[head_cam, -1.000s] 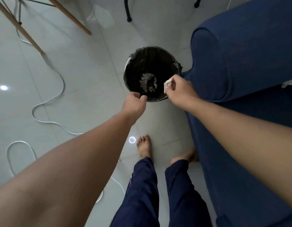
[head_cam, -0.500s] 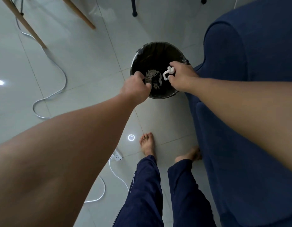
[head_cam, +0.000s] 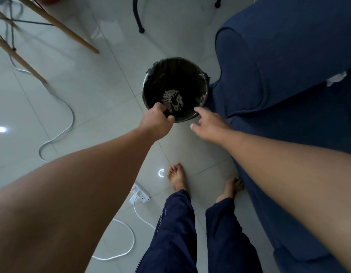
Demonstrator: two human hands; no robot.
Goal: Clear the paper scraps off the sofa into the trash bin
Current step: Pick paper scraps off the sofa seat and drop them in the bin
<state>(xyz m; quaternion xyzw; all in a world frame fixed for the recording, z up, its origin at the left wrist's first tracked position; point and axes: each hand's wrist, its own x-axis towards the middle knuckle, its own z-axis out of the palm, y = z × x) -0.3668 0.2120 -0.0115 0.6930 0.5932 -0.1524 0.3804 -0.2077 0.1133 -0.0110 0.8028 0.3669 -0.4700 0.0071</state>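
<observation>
The trash bin [head_cam: 175, 89] rim is clasped by the left hand [head_cam: 158, 123], paper scraps [head_cam: 172, 100] lying inside; the right hand [head_cam: 209, 124] is spread empty beside it

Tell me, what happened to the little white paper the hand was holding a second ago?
The right hand let go of it: its fingers are now spread and empty, drawn back to the near rim of the trash bin. The scrap has probably joined the paper scraps lying in the bin. The left hand stayed closed on the bin's rim, and the bin stayed beside the sofa.
</observation>
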